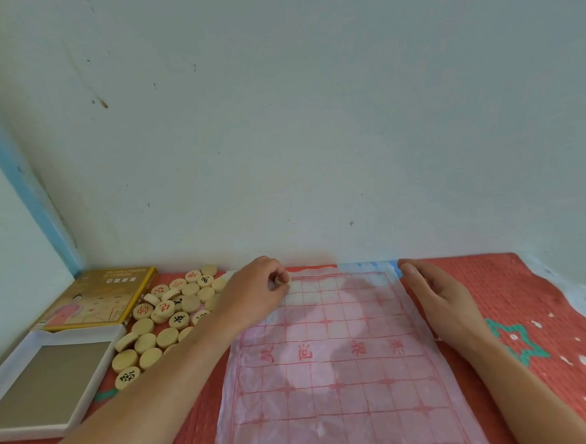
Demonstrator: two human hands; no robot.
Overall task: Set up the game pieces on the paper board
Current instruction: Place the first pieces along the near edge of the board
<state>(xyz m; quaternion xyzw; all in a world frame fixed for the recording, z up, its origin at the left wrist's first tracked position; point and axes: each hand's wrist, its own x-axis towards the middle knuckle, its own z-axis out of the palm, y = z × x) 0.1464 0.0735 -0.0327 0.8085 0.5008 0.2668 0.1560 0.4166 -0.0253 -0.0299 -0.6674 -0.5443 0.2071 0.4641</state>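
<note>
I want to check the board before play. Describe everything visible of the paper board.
The paper board is a thin, translucent white sheet printed with a red grid and a row of red characters across its middle. It lies flat but wrinkled on the red cloth, its far edge near the wall. Its grid is bare. The left hand pinches a wooden piece at its far left corner; the right hand rests at its right edge.
</note>
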